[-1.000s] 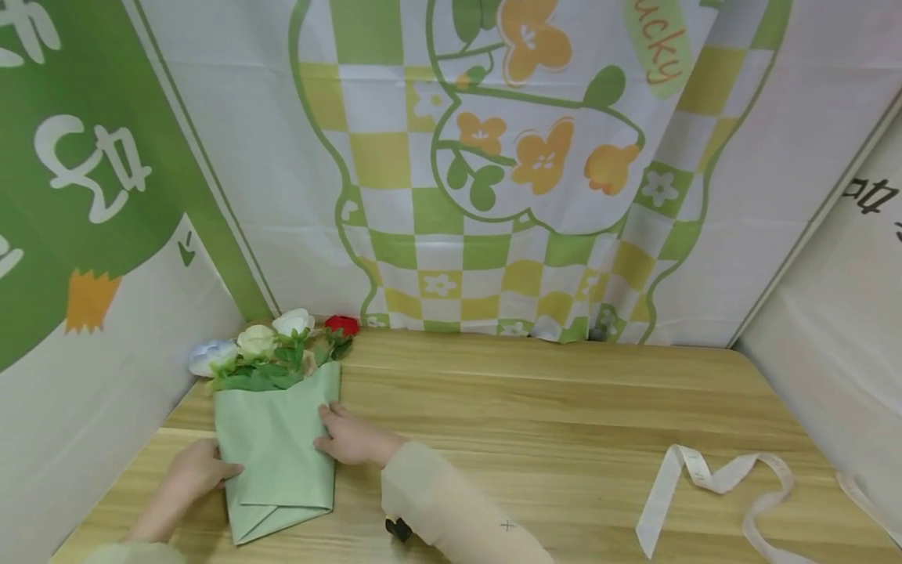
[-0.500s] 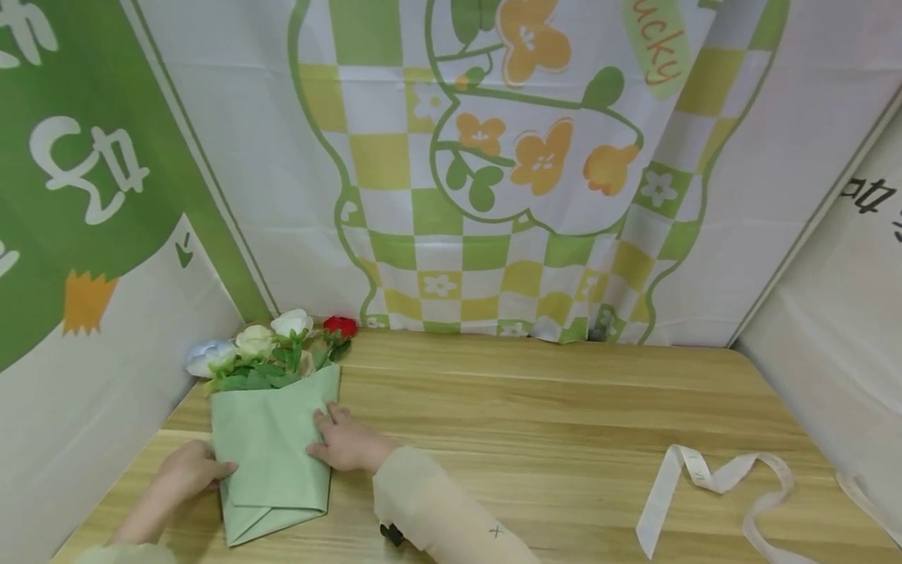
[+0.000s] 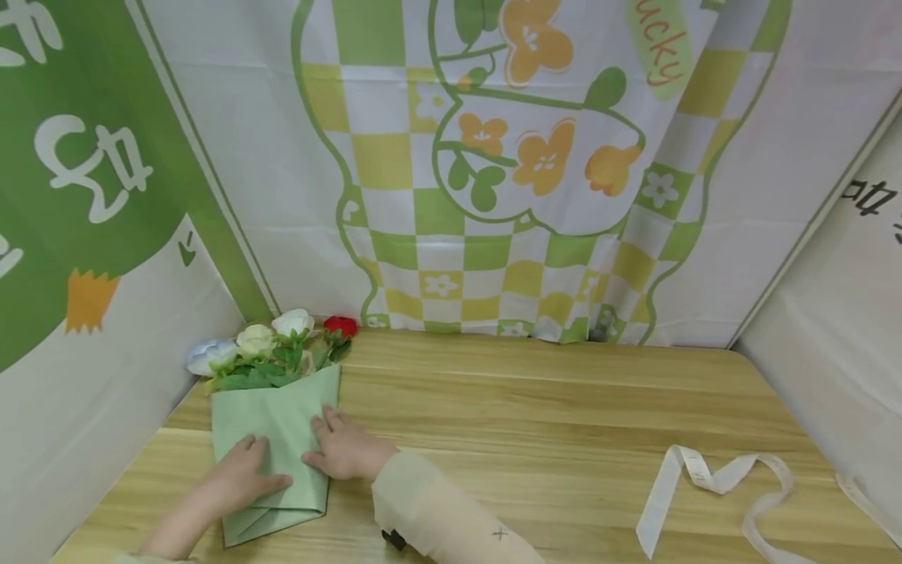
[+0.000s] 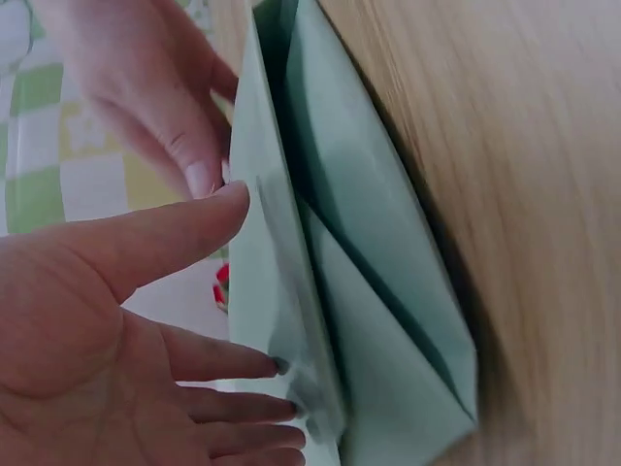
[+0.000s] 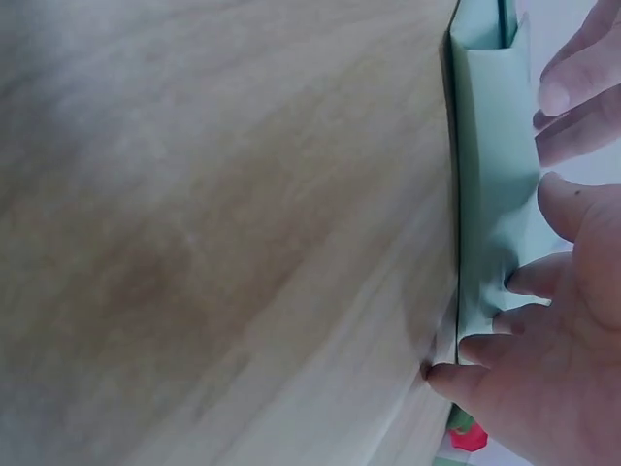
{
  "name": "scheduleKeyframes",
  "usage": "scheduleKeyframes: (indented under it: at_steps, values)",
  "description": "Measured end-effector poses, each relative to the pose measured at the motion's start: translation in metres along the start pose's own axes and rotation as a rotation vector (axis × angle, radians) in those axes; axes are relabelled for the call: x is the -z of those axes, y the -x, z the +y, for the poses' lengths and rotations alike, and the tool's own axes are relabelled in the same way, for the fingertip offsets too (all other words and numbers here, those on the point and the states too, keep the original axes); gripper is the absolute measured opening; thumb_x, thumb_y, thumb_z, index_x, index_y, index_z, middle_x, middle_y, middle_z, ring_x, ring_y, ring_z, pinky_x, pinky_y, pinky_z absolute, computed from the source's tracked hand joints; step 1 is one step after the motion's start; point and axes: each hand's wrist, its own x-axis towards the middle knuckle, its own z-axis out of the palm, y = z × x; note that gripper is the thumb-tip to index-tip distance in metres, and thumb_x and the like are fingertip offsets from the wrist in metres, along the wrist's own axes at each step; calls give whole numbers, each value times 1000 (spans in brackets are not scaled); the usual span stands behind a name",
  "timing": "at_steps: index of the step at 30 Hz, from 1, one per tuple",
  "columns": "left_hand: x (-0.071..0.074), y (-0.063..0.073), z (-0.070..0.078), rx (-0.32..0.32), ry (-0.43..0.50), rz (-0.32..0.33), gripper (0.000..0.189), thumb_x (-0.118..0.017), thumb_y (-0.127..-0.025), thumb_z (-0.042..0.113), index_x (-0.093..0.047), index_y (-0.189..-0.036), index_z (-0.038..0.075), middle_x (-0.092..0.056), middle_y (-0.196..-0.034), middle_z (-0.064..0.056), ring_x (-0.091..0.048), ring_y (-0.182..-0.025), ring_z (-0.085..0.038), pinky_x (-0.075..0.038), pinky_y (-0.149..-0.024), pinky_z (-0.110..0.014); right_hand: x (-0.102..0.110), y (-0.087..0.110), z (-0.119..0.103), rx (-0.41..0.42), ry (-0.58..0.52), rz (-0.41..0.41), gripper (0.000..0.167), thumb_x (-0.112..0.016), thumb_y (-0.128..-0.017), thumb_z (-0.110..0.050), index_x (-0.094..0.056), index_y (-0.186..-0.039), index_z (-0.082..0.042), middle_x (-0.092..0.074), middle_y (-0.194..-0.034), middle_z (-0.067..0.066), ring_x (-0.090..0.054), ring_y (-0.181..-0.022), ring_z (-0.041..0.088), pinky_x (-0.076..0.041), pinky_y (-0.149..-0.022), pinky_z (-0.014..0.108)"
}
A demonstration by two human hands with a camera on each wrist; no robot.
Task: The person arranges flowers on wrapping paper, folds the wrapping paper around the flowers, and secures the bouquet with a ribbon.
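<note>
A bouquet wrapped in pale green paper (image 3: 271,411) lies at the table's left side. Out of its top show a pale blue flower (image 3: 210,357), a cream one (image 3: 256,341), a white one (image 3: 293,322) and a red one (image 3: 341,326), among green leaves. My left hand (image 3: 236,476) rests over the paper's lower front with fingers spread; its left wrist view shows fingertips at the front layer, beside the folded lower end (image 4: 388,369). On the paper's right edge lies my right hand (image 3: 348,448), fingers extended, fingertips along the side in the right wrist view.
A white ribbon (image 3: 705,476) lies in loose curves on the wooden table (image 3: 535,439) at the right. Behind the table hangs a checked, flowered curtain (image 3: 486,258). Printed cloth walls stand at the left and right.
My left hand has let go of the paper's left edge and moved right, onto its front. My right hand has slid slightly down and left along the right edge.
</note>
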Motion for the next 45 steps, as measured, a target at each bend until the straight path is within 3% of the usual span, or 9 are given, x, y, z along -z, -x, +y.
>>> scheduleKeyframes:
  at_steps: [4, 8, 19, 23, 28, 36, 40, 45]
  values:
    - [-3, 1, 11, -28, -11, -1, 90, -66, -79, 41, -29, -120, -30, -23, -123, -51, -28, -114, -60, -31, -92, -60, 2, 6, 4, 49, -11, 11, 60, -34, -96, -44, -25, -144, -10, -17, -150, 6, -17, -136, 15, -21, -106, 20]
    - [-3, 3, 26, -63, -60, 44, 83, -68, -79, 36, -33, -121, -27, -31, -124, -47, -33, -114, -56, -34, -92, -58, 2, 19, 14, 112, -17, 17, 57, -36, -97, -39, -27, -142, -5, -20, -149, 10, -20, -136, 15, -21, -106, 20]
    - [-9, -4, 84, -249, -113, 166, 44, -70, -78, 21, -57, -109, -9, -57, -109, -23, -54, -101, -38, -45, -83, -48, 4, 80, 68, 202, 53, 35, 56, -45, -96, -30, -30, -140, 1, -28, -146, 14, -26, -134, 20, -25, -106, 25]
    - [-16, -11, 103, -309, -128, 194, 38, -71, -78, 20, -60, -104, -6, -60, -104, -19, -57, -96, -35, -47, -80, -46, 7, 104, 92, 203, 87, 61, 57, -48, -94, -31, -32, -139, 1, -32, -144, 15, -31, -131, 21, -29, -104, 28]
    - [-25, -18, 125, -356, -127, 180, 37, -71, -77, 21, -62, -103, -4, -62, -103, -18, -59, -94, -33, -48, -78, -45, 9, 136, 119, 188, 80, 71, 56, -50, -94, -30, -34, -138, 1, -35, -141, 16, -36, -129, 23, -33, -102, 30]
    - [-41, -28, 154, -481, -129, 173, 29, -72, -76, 15, -63, -97, -3, -65, -95, -15, -63, -84, -30, -51, -71, -40, 18, 188, 157, 77, -109, 89, 56, -52, -93, -25, -32, -138, 4, -34, -141, 17, -40, -125, 27, -39, -97, 37]
    - [-48, -33, 167, -534, -187, 186, 26, -72, -77, 17, -64, -95, 0, -65, -90, -10, -63, -80, -25, -51, -66, -37, 26, 212, 177, 60, -172, 165, 55, -56, -91, -18, -34, -134, 10, -37, -136, 24, -44, -119, 34, -42, -93, 41]
    - [-48, -39, 189, -561, -209, 171, 27, -70, -79, 19, -65, -98, 1, -65, -90, -8, -63, -78, -20, -51, -65, -31, 42, 243, 200, 23, -142, 296, 53, -62, -85, -12, -41, -127, 13, -44, -127, 30, -50, -109, 41, -45, -86, 47]
